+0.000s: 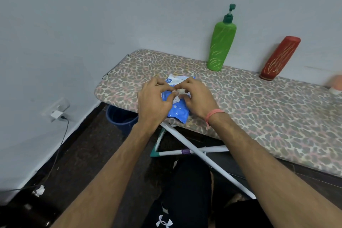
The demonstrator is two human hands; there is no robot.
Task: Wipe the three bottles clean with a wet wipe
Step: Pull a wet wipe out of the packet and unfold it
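Left hand [154, 98] and right hand [194, 98]: fingers curled, pinching the top of the blue wipe pack [177, 109]. Pack lies on the ironing board [259, 102].

green bottle [221, 46], red bottle [279, 59] upright by wall, board [259, 105] front free

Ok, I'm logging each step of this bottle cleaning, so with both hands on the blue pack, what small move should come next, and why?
Probably draw one wipe out of the blue wipe pack. Both the left hand and the right hand have fingertips pinching at its white opening, no wipe is free yet, and the green pump bottle and red bottle stand untouched by the wall.
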